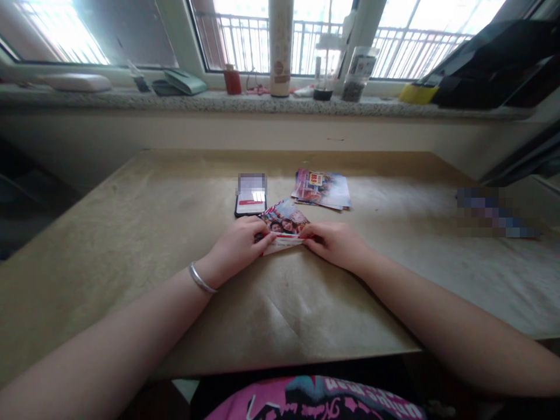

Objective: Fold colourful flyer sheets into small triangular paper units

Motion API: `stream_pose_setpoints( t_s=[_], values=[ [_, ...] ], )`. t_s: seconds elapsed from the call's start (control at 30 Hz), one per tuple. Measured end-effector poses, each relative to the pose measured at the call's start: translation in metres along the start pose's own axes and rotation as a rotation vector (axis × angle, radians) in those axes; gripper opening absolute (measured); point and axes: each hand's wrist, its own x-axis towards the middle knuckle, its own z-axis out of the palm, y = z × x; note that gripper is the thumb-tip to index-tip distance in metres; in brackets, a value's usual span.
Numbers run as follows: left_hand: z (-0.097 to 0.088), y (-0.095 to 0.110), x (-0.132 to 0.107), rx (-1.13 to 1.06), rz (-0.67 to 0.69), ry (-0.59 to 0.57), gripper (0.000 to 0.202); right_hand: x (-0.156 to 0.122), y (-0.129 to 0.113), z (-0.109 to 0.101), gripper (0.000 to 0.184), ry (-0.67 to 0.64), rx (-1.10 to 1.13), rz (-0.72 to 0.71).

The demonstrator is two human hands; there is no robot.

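Observation:
Between my two hands is a printed paper leaflet (286, 220), partly folded, with a colourful picture of people and a white and red strip along its near edge. My left hand (238, 242) pinches its left side, thumb on top, a silver bangle on that wrist. On the opposite side, the thumb and fingers of my right hand (335, 242) close on the leaflet's right corner. Just beyond my left hand lies a phone (251, 205) with a lit screen. A loose stack of similar leaflets (326, 189) rests farther back, right of the phone.
The table (131, 233) has a pale brown covering. At its right side lies a blurred flat item (494, 213). Along the granite windowsill (175, 104) stand a tall cylinder (280, 52), a red bottle (233, 79), clear containers (359, 73) and a dark bag (485, 70).

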Motion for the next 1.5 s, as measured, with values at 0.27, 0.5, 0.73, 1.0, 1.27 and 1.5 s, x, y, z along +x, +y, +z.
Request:
stream_pose_setpoints(
  t_s=[0.27,0.5,0.73,1.0,1.27,1.5],
  values=[
    [0.008,-0.009,0.002,0.017,-0.023,0.055,0.027,0.0,-0.003,-0.003,0.017,0.0,-0.053,-0.121],
    [0.007,-0.011,0.004,0.026,-0.092,0.011,0.028,0.0,-0.001,-0.001,0.018,0.008,-0.073,-0.128],
    [0.01,-0.007,0.004,0.133,-0.102,0.048,0.024,0.0,-0.002,0.0,0.019,0.023,-0.12,-0.161],
    [0.012,-0.009,0.007,0.175,-0.099,0.056,0.022,0.0,0.0,0.002,0.022,0.014,-0.136,-0.152],
    [0.011,-0.01,0.007,0.165,-0.102,0.063,0.02,0.001,0.0,0.002,0.023,0.006,-0.16,-0.143],
    [0.013,-0.008,0.008,0.181,-0.112,0.07,0.016,0.002,0.001,0.002,0.023,0.0,-0.164,-0.133]
  ],
)
